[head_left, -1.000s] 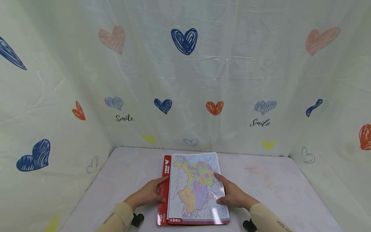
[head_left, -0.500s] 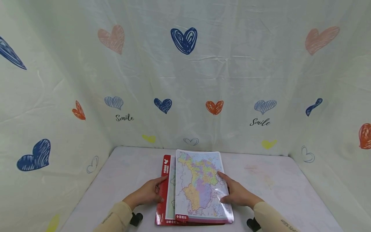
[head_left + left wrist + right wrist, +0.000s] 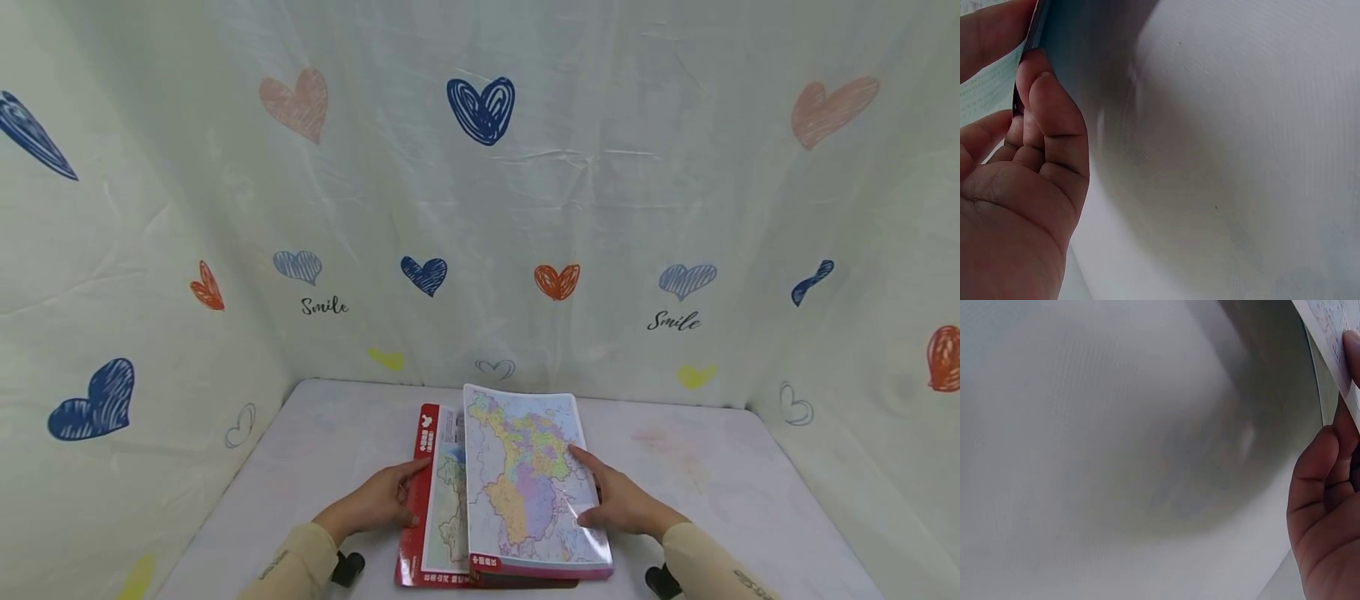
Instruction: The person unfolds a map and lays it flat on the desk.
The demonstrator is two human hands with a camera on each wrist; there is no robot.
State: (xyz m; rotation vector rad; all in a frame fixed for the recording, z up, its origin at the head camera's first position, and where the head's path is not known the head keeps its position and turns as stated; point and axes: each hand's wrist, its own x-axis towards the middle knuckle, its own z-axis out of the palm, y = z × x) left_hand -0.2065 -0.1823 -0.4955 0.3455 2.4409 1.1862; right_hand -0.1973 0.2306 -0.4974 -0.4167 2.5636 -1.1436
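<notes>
Two map sheets overlap in the head view. The upper one, a pale blue political map with coloured regions, lies over the right part of a red-bordered relief map. My left hand grips the red-bordered map at its left edge; in the left wrist view its fingers curl beneath the edge. My right hand grips the political map's right edge, thumb on top. In the right wrist view the fingers fold underneath that edge. Most of the relief map is hidden.
A pale cloth-covered table spreads around the maps. Behind and beside it hangs a white curtain printed with hearts and the word "Smile". Small black wrist devices sit by the sleeves.
The political map and my right hand have slid to the right. The left hand has shifted slightly left with the red-bordered map, so more of the relief map shows.
</notes>
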